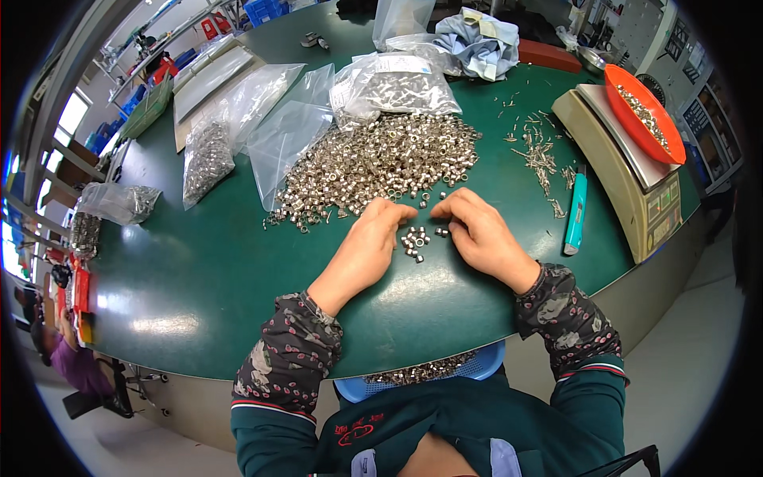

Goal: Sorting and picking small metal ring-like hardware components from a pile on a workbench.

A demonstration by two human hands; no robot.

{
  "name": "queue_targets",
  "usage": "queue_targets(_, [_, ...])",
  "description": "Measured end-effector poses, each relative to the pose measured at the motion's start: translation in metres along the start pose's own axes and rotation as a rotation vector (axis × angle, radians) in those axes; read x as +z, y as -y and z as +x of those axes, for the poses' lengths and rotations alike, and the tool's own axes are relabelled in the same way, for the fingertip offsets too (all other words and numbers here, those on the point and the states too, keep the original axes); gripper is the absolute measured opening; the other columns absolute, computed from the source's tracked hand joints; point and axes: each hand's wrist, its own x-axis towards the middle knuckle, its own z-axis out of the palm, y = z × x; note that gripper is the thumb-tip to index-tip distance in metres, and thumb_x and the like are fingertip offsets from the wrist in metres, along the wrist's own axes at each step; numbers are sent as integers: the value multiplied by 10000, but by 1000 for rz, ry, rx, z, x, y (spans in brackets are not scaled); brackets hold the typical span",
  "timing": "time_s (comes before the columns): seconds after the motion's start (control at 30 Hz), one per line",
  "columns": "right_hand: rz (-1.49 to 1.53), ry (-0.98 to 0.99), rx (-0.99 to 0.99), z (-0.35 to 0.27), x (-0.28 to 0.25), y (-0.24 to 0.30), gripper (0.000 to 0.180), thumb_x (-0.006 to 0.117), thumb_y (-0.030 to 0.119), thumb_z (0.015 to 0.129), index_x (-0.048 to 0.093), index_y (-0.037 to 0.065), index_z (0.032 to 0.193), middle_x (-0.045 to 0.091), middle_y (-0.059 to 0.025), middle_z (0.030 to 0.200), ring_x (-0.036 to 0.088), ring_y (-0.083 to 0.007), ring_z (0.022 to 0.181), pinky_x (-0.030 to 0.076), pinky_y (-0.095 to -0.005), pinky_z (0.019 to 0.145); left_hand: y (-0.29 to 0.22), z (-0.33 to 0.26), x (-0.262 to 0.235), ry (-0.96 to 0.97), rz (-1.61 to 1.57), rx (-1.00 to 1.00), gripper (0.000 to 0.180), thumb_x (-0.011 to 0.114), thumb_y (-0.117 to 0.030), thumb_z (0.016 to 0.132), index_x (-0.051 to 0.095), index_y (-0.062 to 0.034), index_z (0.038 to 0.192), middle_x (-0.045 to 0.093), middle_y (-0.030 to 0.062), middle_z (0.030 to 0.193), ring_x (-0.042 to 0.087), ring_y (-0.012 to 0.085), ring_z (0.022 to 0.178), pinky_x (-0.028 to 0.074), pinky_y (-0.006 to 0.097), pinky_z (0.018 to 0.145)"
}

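1 green table (207, 254), metal rings (389, 155) heaped; bright windows (73, 114) left.

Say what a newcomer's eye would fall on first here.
Likely the large heap of shiny metal rings on the green table, just beyond the left hand and right hand. Next, the orange dish on the beige weighing scale at right, then the teal utility knife beside it.
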Motion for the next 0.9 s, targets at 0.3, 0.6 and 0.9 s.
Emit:
queue_targets(0.3, [-173, -86, -50, 6, 13, -1, 235, 505, -71, 819, 608, 4, 1016, 564, -137, 945, 578, -318, 887, 475, -379, 772, 3, 4, 8, -50, 265, 7, 274, 491, 14, 892, 625, -58, 1119, 544, 100, 971, 574, 266, 926, 464, 335, 821])
queue_targets(0.6, [-25, -42, -30, -4, 10, 8, 223, 517, -57, 808, 633, 4, 989, 544, -139, 869, 573, -320, 834, 471, -397, 738, 2, -13, -5, 18, 122, -22, 281, 550, 42, 842, 621, -28, 1105, 562, 109, 997, 582, 255, 941, 469, 339, 829])
queue_targets(0.9, [-24, 85, -27, -20, 9, 30, 206, 517, -49, 785, 647, 2, 935, 551, -151, 861, 569, -348, 835, 470, -424, 722, -16, -36, -3, 99, 157, 37, 257, 582, 25, 825, 632, -19, 1073, 578, 120, 944, 588, 284, 907, 474, 352, 795])
